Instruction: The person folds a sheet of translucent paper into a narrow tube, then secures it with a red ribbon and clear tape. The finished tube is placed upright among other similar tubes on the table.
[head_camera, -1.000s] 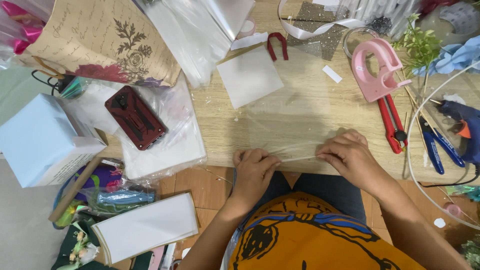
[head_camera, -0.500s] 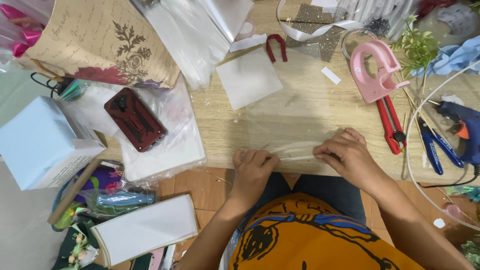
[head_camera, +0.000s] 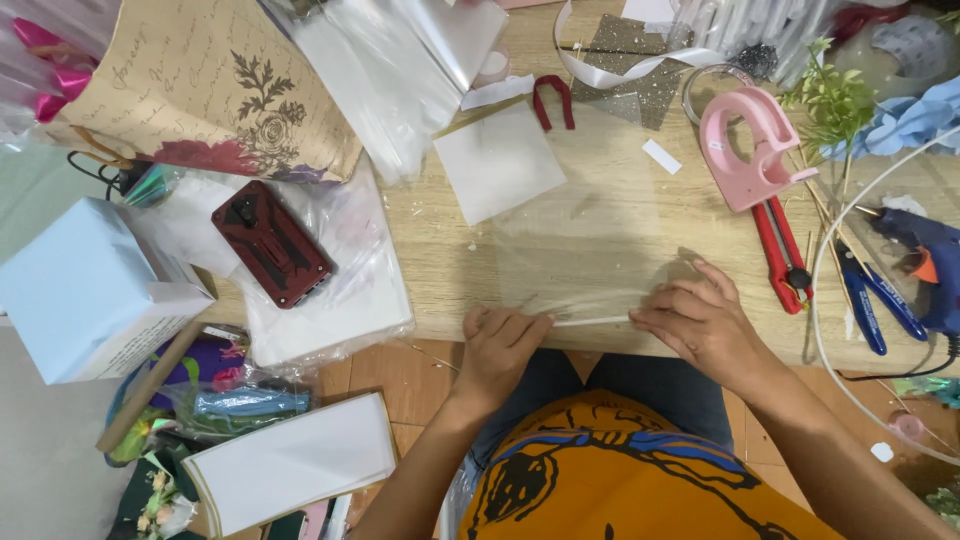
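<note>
Fingers of the left hand (head_camera: 497, 345) are curled down and pressed onto the near edge of a clear plastic sheet (head_camera: 590, 250), pinching its rolled fold against the wooden table (head_camera: 620, 170). Fingers of the right hand (head_camera: 700, 320) are likewise bent and pressed on the same fold, just across a short gap from the left fingertips; a thin white stick (head_camera: 590, 321) is seen lying in the fold between the two hands. The sheet is spread flat on the table, away from the fingertips toward the far side.

Beyond the left fingers a white square of paper (head_camera: 497, 163) is laid, touching the sheet's far corner, with a small red horseshoe magnet (head_camera: 553, 101) past it. Beside the right fingers, on their outer side, a red utility knife (head_camera: 781, 245) is placed, with a pink tape dispenser (head_camera: 755, 145) above it and blue-handled pliers (head_camera: 880, 300) further out. Well off from the left fingers a red phone (head_camera: 271, 243) is rested on plastic bags, near a pale blue box (head_camera: 85, 290).
</note>
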